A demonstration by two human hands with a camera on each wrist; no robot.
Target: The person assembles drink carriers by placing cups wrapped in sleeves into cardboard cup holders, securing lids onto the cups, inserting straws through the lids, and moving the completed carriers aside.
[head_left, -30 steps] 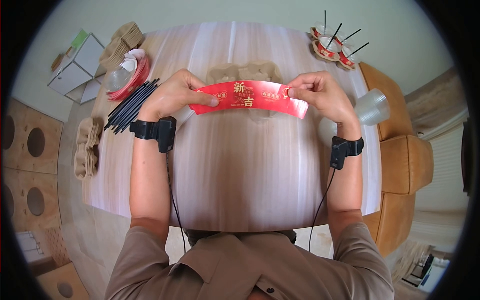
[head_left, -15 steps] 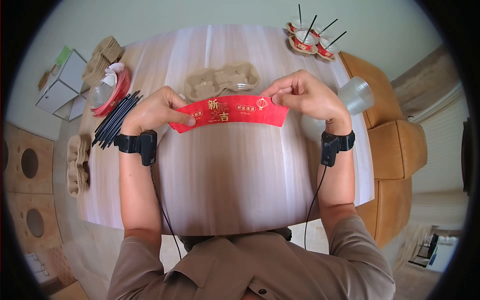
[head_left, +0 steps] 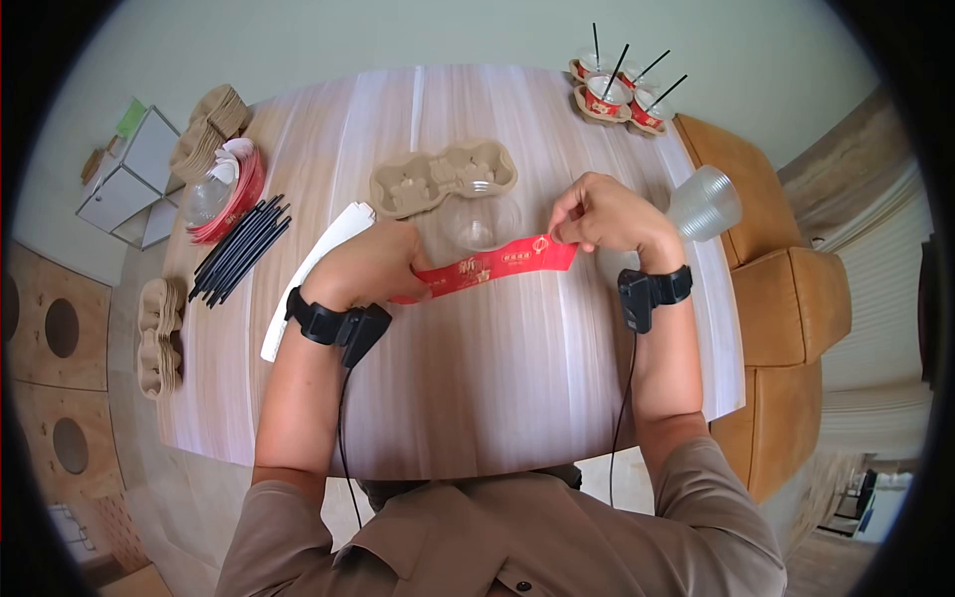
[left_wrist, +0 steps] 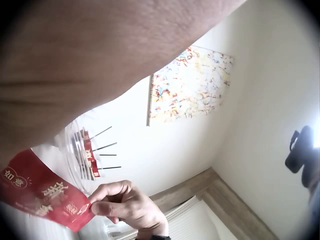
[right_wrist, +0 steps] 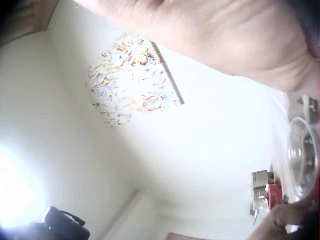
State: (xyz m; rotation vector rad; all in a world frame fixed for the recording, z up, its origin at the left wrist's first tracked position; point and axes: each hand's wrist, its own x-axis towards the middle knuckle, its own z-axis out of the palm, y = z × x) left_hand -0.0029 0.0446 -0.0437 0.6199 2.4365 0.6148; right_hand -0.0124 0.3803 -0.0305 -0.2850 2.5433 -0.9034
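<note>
1. Because the left hand [head_left: 373, 269] and the right hand [head_left: 617, 224] hold opposite ends of the red paper band [head_left: 497, 271], uneven pulling could crease it or tear an end.

2. If one grip loosened, that end could spring away, since the paper looks thin and bendy. The right thumb and fingers pinch one end; the left hand grips the other, largely hiding its fingertips.

3. As the band runs close in front of the clear plastic cup [head_left: 479, 221], a careless sweep could knock the cup into the cardboard carrier [head_left: 440, 179] just behind. Whether band and cup touch, I cannot tell.

4. Should the left hand swing outward, its wrist might drag the white paper strips [head_left: 316, 282] beside it across the table [head_left: 477, 398].

5. Stretched between the hands over the table, the band slants, its left end nearer the person. It is bright red and gently bowed, with gold lettering and a lantern outline near the right hand. No rip shows, though the covered left end cannot be checked.
</note>
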